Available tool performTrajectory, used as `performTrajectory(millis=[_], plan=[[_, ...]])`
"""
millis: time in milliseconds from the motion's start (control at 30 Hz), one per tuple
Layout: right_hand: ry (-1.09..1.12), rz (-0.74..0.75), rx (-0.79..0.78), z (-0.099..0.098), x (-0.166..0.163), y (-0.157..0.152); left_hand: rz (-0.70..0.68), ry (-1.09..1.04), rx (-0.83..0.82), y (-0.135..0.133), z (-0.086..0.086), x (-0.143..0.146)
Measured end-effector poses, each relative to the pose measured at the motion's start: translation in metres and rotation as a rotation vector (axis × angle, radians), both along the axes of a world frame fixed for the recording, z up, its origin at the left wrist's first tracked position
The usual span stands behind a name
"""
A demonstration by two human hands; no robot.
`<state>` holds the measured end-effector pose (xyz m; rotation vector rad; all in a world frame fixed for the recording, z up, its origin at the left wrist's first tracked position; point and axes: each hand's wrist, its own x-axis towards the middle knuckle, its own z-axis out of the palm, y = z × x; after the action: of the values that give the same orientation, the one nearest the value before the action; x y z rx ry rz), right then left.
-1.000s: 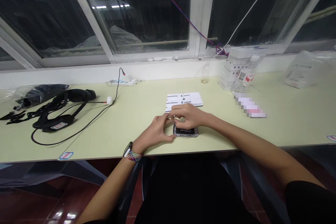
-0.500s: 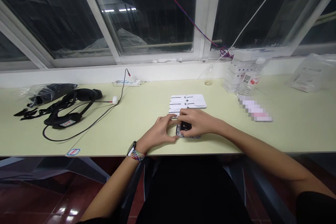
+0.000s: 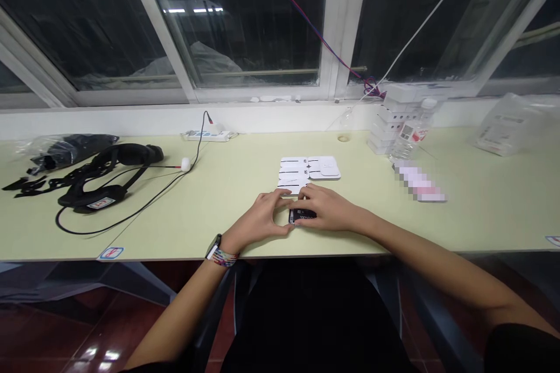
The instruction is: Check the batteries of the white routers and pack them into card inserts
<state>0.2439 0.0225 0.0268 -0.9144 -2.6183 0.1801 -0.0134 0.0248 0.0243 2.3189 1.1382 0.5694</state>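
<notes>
A black flat battery (image 3: 301, 214) with white print lies in a small device close to the table's front edge. The device's casing is mostly hidden under my fingers. My left hand (image 3: 261, 215) curves around its left end, thumb at the near edge and fingertips at the far edge. From the right, my right hand (image 3: 329, 208) covers the other end, with thumb and fingers closed on the battery. Just beyond my fingertips lie several white flat cases (image 3: 292, 173) with black lines and W marks. One smaller white piece (image 3: 330, 169) rests on top of them.
To the left are a black headset (image 3: 107, 186) with a cable and a plastic bag (image 3: 74, 148) of black items. A power strip (image 3: 207, 136) sits by the wall. On the right stand stacked white boxes (image 3: 382, 128), a water bottle (image 3: 409, 137) and a clear bag (image 3: 503, 128).
The battery, tilted in my right fingers before, now lies flatter in the device. My right hand has lowered and flattened over it. The view has shifted slightly right.
</notes>
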Motion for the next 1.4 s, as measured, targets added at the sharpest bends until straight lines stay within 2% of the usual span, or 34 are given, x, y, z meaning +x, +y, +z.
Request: performTrajectory(millis=[133,233,400,500,600,733,900,1400], plan=[[0.005,-0.002,0.039,0.004,-0.005,0.0,-0.018,0.002,0.012,0.0,0.0,0.0],[0.081,-0.032,0.019,0.015,-0.001,-0.002,-0.038,-0.002,0.012,0.0,-0.001,0.001],[0.157,-0.146,-0.109,0.041,0.021,-0.015,-0.043,-0.008,0.015,0.001,-0.002,0.0],[0.18,-0.199,-0.11,0.046,0.04,-0.026,-0.038,-0.007,0.022,0.001,-0.002,0.0],[0.243,-0.215,-0.113,0.038,0.063,-0.035,-0.039,-0.014,0.027,0.002,-0.003,0.0],[0.361,-0.256,-0.15,0.014,0.091,-0.041,-0.035,-0.014,0.038,0.003,-0.005,-0.001],[0.423,-0.349,-0.192,-0.007,0.109,-0.048,-0.038,0.027,0.04,0.003,-0.005,-0.001],[0.401,-0.346,-0.223,-0.016,0.109,-0.051,-0.045,0.005,0.039,0.004,-0.005,-0.003]])
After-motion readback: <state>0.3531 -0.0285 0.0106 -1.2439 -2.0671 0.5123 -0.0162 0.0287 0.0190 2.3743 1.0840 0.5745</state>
